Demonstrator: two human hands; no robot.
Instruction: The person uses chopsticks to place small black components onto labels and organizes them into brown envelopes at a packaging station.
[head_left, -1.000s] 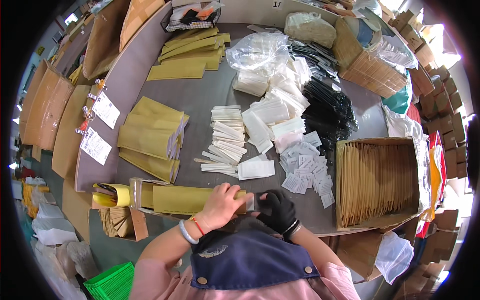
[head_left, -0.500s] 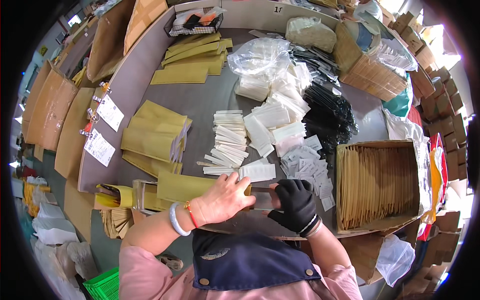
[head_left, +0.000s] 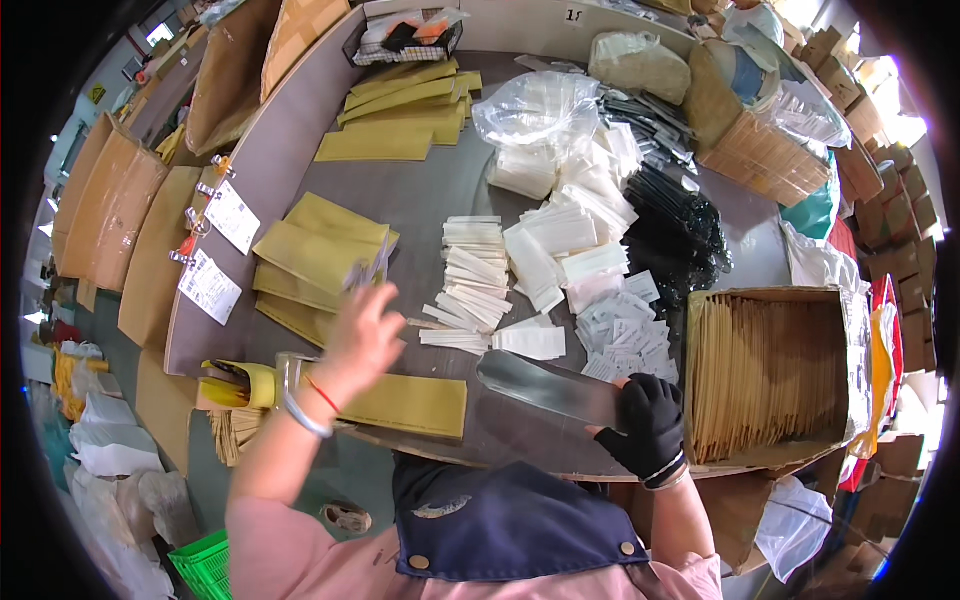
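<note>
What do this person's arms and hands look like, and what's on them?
The left hand is ungloved, with a red cord and a pale, rounded bangle at the wrist. The right hand wears a black glove that leaves some fingertips bare, with a pale band at its wrist. Both arms have short pink sleeves.

On the bench (head_left: 425, 195), stacked envelopes (head_left: 305, 250) lie left of the narrow packets (head_left: 475, 270), with a basket (head_left: 425, 52) behind, at the far left corner. Loose slips (head_left: 620, 330) lie between the packets and a carton (head_left: 857, 350); before them, a long strip (head_left: 545, 388) is in the right hand (head_left: 648, 425)
</note>
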